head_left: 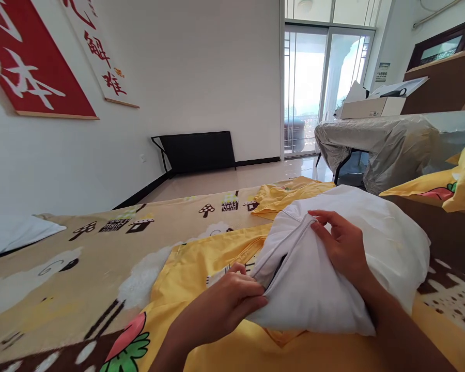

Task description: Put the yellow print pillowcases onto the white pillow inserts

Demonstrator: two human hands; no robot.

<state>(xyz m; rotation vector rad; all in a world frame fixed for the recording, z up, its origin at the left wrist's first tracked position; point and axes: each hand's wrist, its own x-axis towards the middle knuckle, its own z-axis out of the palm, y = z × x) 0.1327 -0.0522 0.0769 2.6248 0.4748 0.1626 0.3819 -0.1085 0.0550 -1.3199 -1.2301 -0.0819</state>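
A white pillow (pixel 387 243) in a white cover lies on a yellow pillowcase (pixel 194 268) spread over the bed. My left hand (pixel 228 302) pinches the near corner of the pillow's open edge, fingers closed on the white cloth. Higher on the same edge, my right hand (pixel 343 243) rests on top of the pillow with its fingertips pressing the hem. The opening between the two hands gapes a little and shows a dark slit.
The bed carries a tan printed sheet (pixel 81 268) with mushrooms and houses. Another yellow cloth (pixel 287 194) lies at the far side, a yellow pillow (pixel 449 186) at the right, a white pillow (pixel 11 235) at the left. A plastic-covered table (pixel 375 142) with cardboard boxes stands beyond.
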